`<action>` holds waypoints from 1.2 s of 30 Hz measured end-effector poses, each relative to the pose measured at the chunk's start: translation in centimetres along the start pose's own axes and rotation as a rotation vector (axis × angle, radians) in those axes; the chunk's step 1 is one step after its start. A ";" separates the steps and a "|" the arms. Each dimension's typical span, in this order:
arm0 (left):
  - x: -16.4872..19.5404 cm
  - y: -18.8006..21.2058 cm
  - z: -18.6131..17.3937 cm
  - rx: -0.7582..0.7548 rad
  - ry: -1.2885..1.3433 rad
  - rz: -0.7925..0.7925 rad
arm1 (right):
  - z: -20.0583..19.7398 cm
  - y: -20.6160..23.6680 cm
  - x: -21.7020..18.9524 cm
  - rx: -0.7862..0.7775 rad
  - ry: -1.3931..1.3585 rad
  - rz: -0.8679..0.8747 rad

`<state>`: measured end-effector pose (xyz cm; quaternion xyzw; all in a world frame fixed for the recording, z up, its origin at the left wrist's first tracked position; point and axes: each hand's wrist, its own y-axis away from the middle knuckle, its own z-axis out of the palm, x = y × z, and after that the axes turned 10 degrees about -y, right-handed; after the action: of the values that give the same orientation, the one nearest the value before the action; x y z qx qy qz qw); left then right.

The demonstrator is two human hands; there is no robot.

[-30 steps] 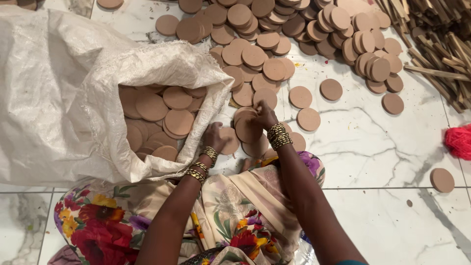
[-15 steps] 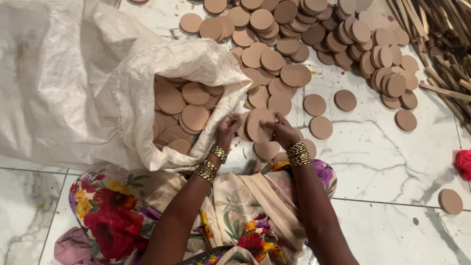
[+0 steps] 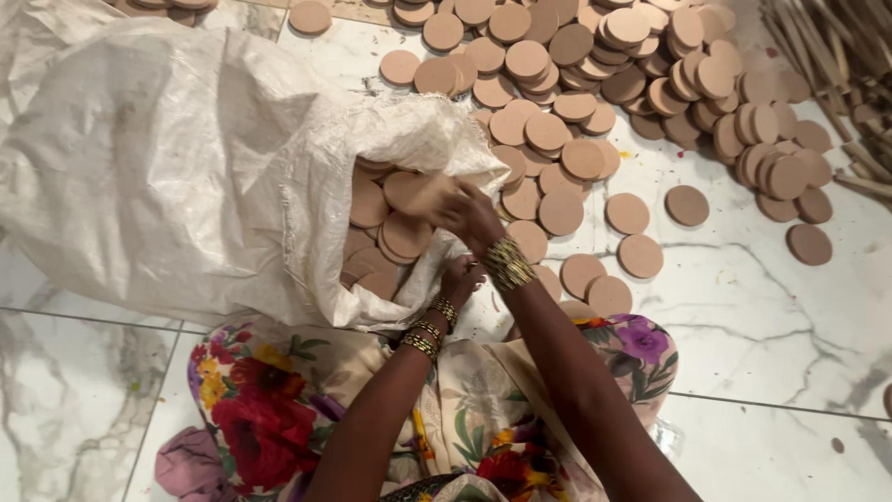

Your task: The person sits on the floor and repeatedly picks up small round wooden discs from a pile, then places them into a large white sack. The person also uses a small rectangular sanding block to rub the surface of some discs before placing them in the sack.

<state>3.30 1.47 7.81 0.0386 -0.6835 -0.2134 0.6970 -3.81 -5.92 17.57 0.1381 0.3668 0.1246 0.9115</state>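
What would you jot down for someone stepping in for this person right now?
Right hand: at the mouth of the white sack, holding brown discs over the opening.
Left hand: on the sack's lower rim, holding the opening up.
Done: many discs already lie inside the sack.
Left: a big pile of discs is spread on the marble floor beyond the sack, with a few loose ones near the knees. A bundle of sticks lies at the far right.

White marble floor (image 3: pixel 771 372) with grey veins.
On it lie a big white sack (image 3: pixel 167 158), a heap of round brown discs (image 3: pixel 595 102), and wooden sticks (image 3: pixel 836 46) at the right.
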 end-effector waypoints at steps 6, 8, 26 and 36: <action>0.1 0.8 -2.3 0.015 -0.098 0.087 | 4.5 -1.0 -2.9 -0.279 0.277 -0.081; 0.1 0.9 -2.5 0.029 -0.090 0.078 | 1.2 -0.2 -5.3 -0.222 0.689 -0.063; -2.9 -1.1 6.4 -0.091 -1.084 0.451 | -12.2 7.3 -4.7 0.134 2.023 0.332; -3.1 -1.2 4.9 0.060 -0.305 0.027 | -14.7 3.8 -6.7 0.159 1.374 -0.248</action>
<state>-1.66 2.62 4.78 0.0172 -0.7879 -0.1868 0.5865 -19.33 -2.23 12.99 0.0514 0.8808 0.0516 0.4678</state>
